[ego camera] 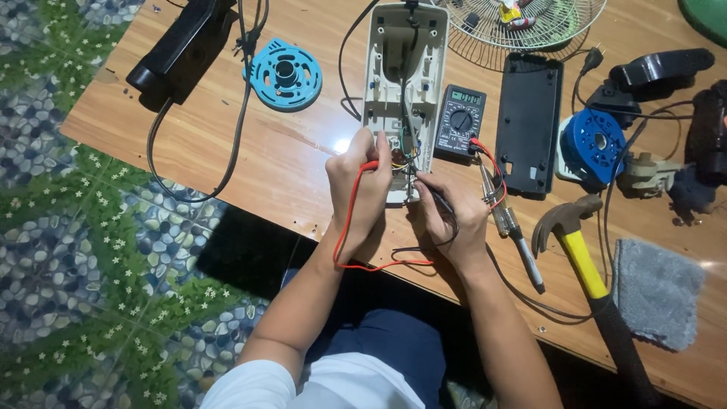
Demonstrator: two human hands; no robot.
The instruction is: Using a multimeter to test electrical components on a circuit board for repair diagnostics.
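My left hand (360, 189) grips a red multimeter probe, its tip at the wiring in the near end of an opened cream plastic housing (401, 83). My right hand (454, 216) holds the black probe (433, 191), pointing into the same spot. Red lead (344, 227) loops down around my left wrist. Both leads run to a small dark digital multimeter (460, 120) lying just right of the housing on the wooden table (280, 159).
A screwdriver (515, 238), a yellow-handled claw hammer (583, 261) and a grey cloth (655, 291) lie right. Black cover plate (528, 125), blue motor part (594, 144), blue round disc (285, 74), fan grille (522, 23), a black casing with cord (178, 49).
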